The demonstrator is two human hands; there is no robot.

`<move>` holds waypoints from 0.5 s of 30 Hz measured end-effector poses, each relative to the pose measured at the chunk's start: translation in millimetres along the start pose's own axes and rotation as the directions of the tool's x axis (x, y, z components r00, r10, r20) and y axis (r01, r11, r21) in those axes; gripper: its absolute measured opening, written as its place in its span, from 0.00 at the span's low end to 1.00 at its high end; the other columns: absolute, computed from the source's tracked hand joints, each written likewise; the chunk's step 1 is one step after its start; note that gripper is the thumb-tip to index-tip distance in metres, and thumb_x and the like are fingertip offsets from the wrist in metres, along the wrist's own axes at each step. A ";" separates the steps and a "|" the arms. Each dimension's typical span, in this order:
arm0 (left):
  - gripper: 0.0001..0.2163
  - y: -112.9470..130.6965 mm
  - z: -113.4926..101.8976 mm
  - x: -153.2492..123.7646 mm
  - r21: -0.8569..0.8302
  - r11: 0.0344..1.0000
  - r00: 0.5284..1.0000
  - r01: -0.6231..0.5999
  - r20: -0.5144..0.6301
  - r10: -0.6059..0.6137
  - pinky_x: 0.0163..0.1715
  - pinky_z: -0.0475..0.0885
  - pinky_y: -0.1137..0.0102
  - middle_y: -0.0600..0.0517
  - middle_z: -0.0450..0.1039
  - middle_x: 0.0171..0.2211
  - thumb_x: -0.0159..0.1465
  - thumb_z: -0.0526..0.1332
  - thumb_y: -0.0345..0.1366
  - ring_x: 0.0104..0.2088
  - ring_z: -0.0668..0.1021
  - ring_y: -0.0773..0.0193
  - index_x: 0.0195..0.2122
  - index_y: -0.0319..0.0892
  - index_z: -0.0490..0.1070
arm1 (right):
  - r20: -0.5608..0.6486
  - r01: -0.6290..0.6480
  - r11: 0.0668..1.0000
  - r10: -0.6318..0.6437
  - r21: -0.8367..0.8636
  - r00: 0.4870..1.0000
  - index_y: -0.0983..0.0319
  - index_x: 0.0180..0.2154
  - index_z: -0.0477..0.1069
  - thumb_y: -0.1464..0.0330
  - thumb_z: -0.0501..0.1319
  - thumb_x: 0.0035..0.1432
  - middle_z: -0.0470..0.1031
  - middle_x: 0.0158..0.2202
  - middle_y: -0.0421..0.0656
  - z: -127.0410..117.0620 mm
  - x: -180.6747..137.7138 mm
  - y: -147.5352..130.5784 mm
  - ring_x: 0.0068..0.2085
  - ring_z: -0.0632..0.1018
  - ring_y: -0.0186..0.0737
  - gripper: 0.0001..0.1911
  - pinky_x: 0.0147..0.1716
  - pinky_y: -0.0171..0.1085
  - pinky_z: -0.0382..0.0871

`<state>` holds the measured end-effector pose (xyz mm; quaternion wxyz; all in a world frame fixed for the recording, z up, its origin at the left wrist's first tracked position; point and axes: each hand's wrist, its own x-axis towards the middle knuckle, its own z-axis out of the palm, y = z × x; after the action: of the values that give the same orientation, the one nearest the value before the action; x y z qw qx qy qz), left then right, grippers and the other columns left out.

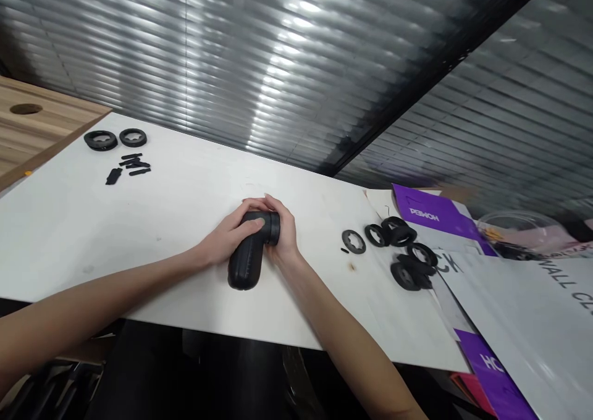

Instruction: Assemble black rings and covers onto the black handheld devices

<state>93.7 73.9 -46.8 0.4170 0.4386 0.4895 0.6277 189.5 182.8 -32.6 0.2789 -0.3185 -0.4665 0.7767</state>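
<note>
A black L-shaped handheld device with a thick rounded handle is held over the white table, its handle pointing toward me. My left hand is wrapped round the top of its body, thumb lying across it. My right hand closes round the round collar at the device's right end. The fingertips of both hands meet at the far side, and the collar's front face is hidden by my right palm. Right of my hands lie a flat black ring with inner notches and a small black strip.
Several black rings lie heaped at the right, beside purple-and-white packaging and a large white printed sheet. Far left are black rings and small black strips. A wooden board and metallic blinds border the table.
</note>
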 end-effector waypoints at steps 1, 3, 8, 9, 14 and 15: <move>0.14 0.9 -0.3 -1.2 0.032 0.999 1.000 -0.002 -0.008 0.002 0.66 0.65 0.59 0.48 0.74 0.62 0.74 0.60 0.45 0.64 0.73 0.48 0.56 0.47 0.73 | -0.001 -0.008 1.000 0.008 0.013 1.000 0.58 0.26 0.73 0.52 0.71 0.56 0.75 0.28 0.40 -1.2 1.3 1.4 0.33 0.77 0.41 0.18 0.36 0.39 0.76; 0.14 3.1 -1.1 -3.2 0.093 0.996 1.000 0.000 -0.022 0.002 0.66 0.65 0.58 0.48 0.75 0.60 0.74 0.59 0.46 0.63 0.74 0.47 0.57 0.48 0.72 | 0.035 -0.048 0.999 0.047 0.022 0.998 0.58 0.29 0.75 0.54 0.70 0.57 0.78 0.30 0.41 -2.8 3.1 2.8 0.35 0.79 0.43 0.15 0.39 0.41 0.78; 0.17 8.0 0.7 -3.6 0.167 0.985 0.999 0.037 -0.046 -0.029 0.62 0.69 0.56 0.46 0.77 0.54 0.71 0.60 0.48 0.60 0.74 0.45 0.56 0.47 0.74 | 0.186 -0.115 0.993 0.112 0.004 0.976 0.59 0.39 0.83 0.50 0.68 0.58 0.86 0.38 0.47 1.3 1.4 -2.1 0.47 0.85 0.53 0.20 0.51 0.47 0.81; 0.17 7.8 2.0 -2.1 0.146 0.988 0.998 0.043 -0.054 -0.036 0.62 0.69 0.56 0.47 0.76 0.54 0.70 0.61 0.48 0.60 0.74 0.45 0.55 0.46 0.75 | 0.195 -0.090 0.996 0.090 -0.010 0.977 0.59 0.38 0.84 0.47 0.68 0.59 0.86 0.38 0.48 2.8 0.8 -3.9 0.47 0.86 0.54 0.23 0.53 0.48 0.81; 0.16 -1.5 1.8 11.3 -0.265 0.950 0.973 0.163 -0.117 -0.199 0.50 0.75 0.62 0.47 0.78 0.48 0.63 0.66 0.48 0.51 0.78 0.51 0.46 0.44 0.76 | 0.193 0.271 0.952 -0.241 -0.146 0.951 0.57 0.36 0.85 0.40 0.65 0.63 0.88 0.46 0.49 2.5 1.0 -13.2 0.53 0.86 0.56 0.28 0.60 0.52 0.78; 0.17 -3.0 -0.6 13.5 -0.334 0.913 0.959 0.234 -0.077 -0.274 0.44 0.75 0.63 0.48 0.78 0.43 0.62 0.67 0.49 0.44 0.79 0.53 0.45 0.43 0.76 | 0.234 0.346 0.917 -0.299 -0.197 0.925 0.57 0.37 0.86 0.43 0.66 0.63 0.88 0.48 0.48 0.7 2.0 -14.2 0.55 0.85 0.57 0.25 0.62 0.53 0.76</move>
<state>89.8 87.2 -47.9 0.5301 0.2580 0.4581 0.6653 189.6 189.6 -20.0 0.3159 -0.1882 -0.6267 0.6870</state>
